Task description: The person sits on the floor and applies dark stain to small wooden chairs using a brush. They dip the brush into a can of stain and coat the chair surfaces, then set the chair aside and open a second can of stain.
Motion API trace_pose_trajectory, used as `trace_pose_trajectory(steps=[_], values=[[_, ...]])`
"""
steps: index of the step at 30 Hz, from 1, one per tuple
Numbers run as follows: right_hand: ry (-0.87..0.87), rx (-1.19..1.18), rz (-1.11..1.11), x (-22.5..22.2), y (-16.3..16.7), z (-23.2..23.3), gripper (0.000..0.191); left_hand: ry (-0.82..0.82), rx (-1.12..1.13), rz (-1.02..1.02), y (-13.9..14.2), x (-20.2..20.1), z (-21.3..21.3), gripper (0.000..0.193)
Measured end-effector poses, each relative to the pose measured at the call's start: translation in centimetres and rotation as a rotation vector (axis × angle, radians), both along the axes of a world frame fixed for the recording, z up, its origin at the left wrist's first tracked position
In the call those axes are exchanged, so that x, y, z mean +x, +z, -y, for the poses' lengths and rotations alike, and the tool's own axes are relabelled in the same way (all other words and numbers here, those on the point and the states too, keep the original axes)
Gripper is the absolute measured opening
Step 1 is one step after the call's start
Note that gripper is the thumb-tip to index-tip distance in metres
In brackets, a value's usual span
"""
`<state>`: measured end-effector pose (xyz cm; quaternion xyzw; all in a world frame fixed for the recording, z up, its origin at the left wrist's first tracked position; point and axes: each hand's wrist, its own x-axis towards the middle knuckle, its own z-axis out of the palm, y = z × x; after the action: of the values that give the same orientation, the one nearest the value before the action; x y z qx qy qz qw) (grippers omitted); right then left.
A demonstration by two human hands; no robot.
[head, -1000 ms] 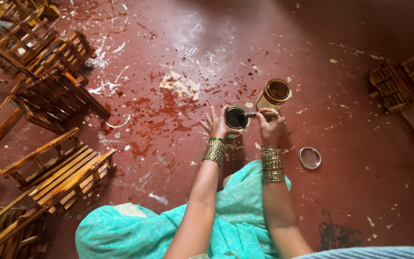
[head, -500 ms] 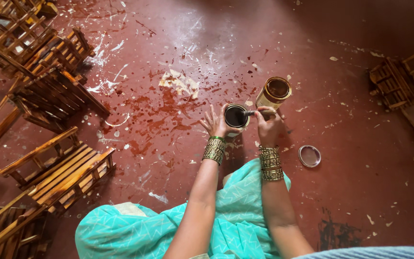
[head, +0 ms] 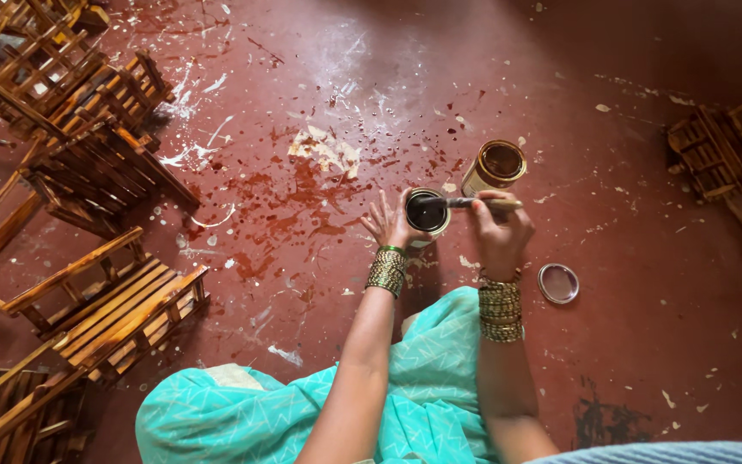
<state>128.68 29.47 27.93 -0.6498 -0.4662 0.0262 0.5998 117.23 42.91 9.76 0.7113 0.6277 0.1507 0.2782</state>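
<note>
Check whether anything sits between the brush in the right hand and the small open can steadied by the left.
Nothing visible does. The right hand holds the thin wooden-handled brush with its tip already over the small open round can of dark liquid, which the left hand cups from beside.

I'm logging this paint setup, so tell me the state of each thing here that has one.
Small open tin: lid off, dark liquid inside, upright.
Taller gold can: open, upright.
Round metal lid: off, flat on floor.
Brush: tip in small tin.
Left hand: steadying small tin.
Right hand: gripping brush.
</note>
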Motion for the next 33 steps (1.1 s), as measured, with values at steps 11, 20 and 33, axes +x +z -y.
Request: trace_pose_trajectory(steps=[11, 20, 33], values=[[0.007, 0.017, -0.011, -0.1, -1.3, -0.6, 0.012, 0.018, 0.004, 0.005, -0.4, 0.2, 0.2, 0.142], [0.047, -0.223, 0.001, 0.7, -6.4, -3.1, 0.012, 0.015, -0.013, -0.009, 0.1, 0.0, 0.2, 0.143], [-0.015, -0.158, -0.011, 1.6, -7.2, -2.9, 0.011, 0.022, -0.011, -0.008, -0.1, 0.0, 0.2, 0.145]])
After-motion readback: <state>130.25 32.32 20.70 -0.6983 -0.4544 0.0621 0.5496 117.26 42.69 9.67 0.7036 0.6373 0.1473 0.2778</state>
